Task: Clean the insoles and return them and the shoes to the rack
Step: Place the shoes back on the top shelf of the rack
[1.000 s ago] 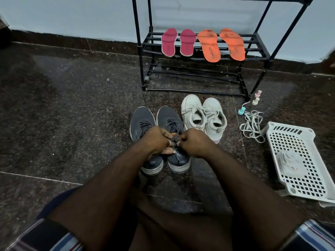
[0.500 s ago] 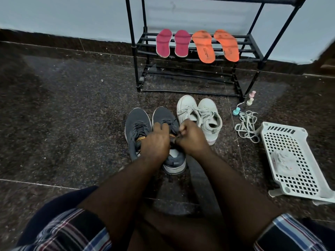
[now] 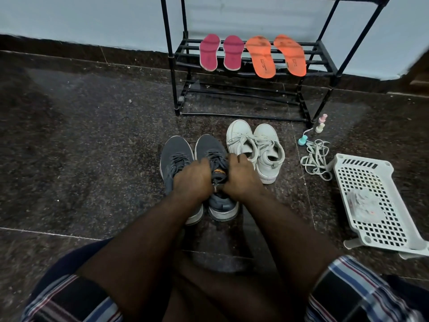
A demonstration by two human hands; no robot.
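Observation:
Two grey sneakers stand side by side on the dark floor; the left one (image 3: 175, 156) is free, the right one (image 3: 216, 156) is between my hands. My left hand (image 3: 193, 180) and my right hand (image 3: 239, 176) both grip the collar and tongue of the right grey sneaker, fingers curled over its opening. A pair of white sneakers (image 3: 256, 147) sits just to the right. On the black rack's (image 3: 173, 66) lower shelf lie two pink insoles (image 3: 220, 53) and two orange insoles (image 3: 276, 56).
A white perforated plastic basket (image 3: 376, 203) with a crumpled wipe lies at the right. Loose white laces (image 3: 315, 160) and small pastel bottles (image 3: 321, 123) lie between the basket and the rack. The wall runs behind the rack.
My hands moved from the laces forward onto the right grey sneaker's opening and took hold of its sides. The view shifted slightly.

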